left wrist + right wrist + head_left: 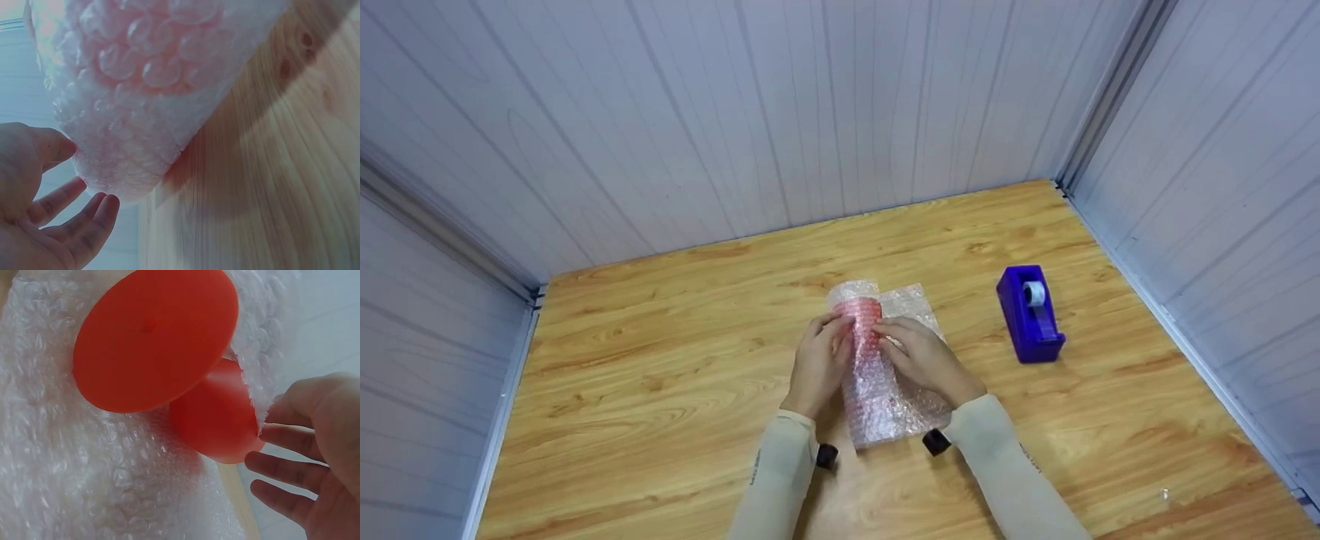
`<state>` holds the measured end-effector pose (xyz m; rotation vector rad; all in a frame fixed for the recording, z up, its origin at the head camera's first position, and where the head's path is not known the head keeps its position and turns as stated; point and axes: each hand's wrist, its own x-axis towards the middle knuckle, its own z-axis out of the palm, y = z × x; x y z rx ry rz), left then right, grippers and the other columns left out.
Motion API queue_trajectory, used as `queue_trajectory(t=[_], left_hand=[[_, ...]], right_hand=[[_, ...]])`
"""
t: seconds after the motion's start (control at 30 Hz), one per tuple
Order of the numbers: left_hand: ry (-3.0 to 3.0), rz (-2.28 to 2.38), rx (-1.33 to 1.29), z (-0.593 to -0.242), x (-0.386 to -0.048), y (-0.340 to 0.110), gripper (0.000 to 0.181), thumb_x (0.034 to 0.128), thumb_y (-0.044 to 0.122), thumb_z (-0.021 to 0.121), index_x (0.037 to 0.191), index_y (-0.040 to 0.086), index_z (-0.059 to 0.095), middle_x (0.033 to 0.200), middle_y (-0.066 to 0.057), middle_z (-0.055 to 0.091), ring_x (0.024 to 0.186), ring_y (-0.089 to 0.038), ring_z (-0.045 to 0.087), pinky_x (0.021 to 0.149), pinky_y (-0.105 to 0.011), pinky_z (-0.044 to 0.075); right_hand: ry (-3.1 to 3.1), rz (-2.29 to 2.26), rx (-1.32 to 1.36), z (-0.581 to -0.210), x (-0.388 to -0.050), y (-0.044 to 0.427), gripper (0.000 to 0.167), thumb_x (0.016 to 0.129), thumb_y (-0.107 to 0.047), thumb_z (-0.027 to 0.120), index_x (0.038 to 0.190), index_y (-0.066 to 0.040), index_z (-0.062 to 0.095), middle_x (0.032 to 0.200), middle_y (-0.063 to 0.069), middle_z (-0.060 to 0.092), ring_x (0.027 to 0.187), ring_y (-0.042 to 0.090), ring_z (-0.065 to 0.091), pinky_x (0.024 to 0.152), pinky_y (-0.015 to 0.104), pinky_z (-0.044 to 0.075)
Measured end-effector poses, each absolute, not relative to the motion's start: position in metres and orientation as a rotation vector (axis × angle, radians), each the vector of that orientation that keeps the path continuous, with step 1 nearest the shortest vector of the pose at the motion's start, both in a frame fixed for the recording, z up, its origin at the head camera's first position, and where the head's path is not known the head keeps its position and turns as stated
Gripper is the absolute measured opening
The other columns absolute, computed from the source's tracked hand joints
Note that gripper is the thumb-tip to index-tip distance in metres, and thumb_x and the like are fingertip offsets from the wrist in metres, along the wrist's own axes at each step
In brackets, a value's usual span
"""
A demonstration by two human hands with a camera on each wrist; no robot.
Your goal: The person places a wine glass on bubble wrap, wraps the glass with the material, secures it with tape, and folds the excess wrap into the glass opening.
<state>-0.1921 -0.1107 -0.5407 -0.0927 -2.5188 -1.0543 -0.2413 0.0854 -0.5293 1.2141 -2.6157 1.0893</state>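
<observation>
A sheet of bubble wrap (877, 405) lies partly rolled around a red item in the head view. The right wrist view shows this item as a red goblet-like piece (157, 343), with a flat round disc and a rounded red part behind it. On the roll's left side, my left hand (819, 364) rests its thumb and fingertips against the wrap, a gap showing between thumb and fingers. My right hand (922, 354) pinches the wrap's edge beside the red piece between thumb and forefinger, its other fingers spread loosely.
To the right on the wooden table (660, 390) stands a blue tape dispenser (1030, 315) with a roll of clear tape. A tiny clear scrap (1165, 494) lies near the front right. Pale panel walls (780, 112) border the back and both sides.
</observation>
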Motion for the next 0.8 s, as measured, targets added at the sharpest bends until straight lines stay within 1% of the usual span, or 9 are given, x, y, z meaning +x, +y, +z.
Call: queue_trajectory(t=[0.17,0.3,0.43,0.53,0.8], left_hand=[[-2.502,-1.055,-0.133,-0.5406,-0.1926,-0.1097,0.026,0.0944,0.006,0.069,0.12,0.004,0.07,0.126,-0.018,0.06,0.118,-0.031,0.059,0.101,-0.04,0.048],[-2.498,-1.061,-0.16,-0.5397,-0.1932,-0.109,0.026,0.0946,0.006,0.069,0.121,0.004,0.07,0.126,-0.019,0.06,0.116,-0.032,0.06,0.098,-0.04,0.051],[-2.494,-1.066,-0.17,-0.5392,-0.194,-0.1082,0.027,0.0948,0.006,0.068,0.122,0.003,0.07,0.126,-0.02,0.06,0.114,-0.033,0.061,0.092,-0.038,0.054],[-2.491,-1.064,-0.177,-0.5396,-0.195,-0.1073,0.027,0.0947,0.006,0.068,0.122,0.003,0.07,0.125,-0.02,0.06,0.113,-0.033,0.061,0.091,-0.037,0.054],[-2.511,-1.049,-0.167,-0.5401,-0.1965,-0.1053,0.026,0.0953,0.008,0.068,0.121,0.004,0.07,0.126,-0.019,0.06,0.114,-0.032,0.061,0.093,-0.039,0.054]], right_hand=[[-2.661,1.123,1.185,-0.5279,-0.2414,0.0868,0.032,0.099,-0.015,0.064,0.128,-0.002,0.065,0.128,0.015,0.064,0.12,0.031,0.058,0.104,0.044,0.045],[-2.677,1.155,1.171,-0.5273,-0.2421,0.0876,0.034,0.097,-0.015,0.068,0.128,-0.002,0.065,0.127,0.014,0.064,0.119,0.031,0.059,0.104,0.043,0.045],[-2.705,1.163,1.16,-0.5279,-0.2422,0.0891,0.043,0.097,-0.018,0.068,0.136,-0.004,0.059,0.129,0.014,0.062,0.118,0.03,0.06,0.102,0.043,0.047],[-2.688,1.154,1.178,-0.5287,-0.2424,0.09,0.048,0.097,-0.017,0.068,0.141,-0.004,0.055,0.13,0.014,0.062,0.117,0.03,0.06,0.101,0.042,0.048],[-2.578,1.133,1.232,-0.5319,-0.2439,0.0903,0.044,0.096,-0.011,0.067,0.139,-0.003,0.058,0.124,0.013,0.064,0.11,0.029,0.063,0.096,0.041,0.051]])
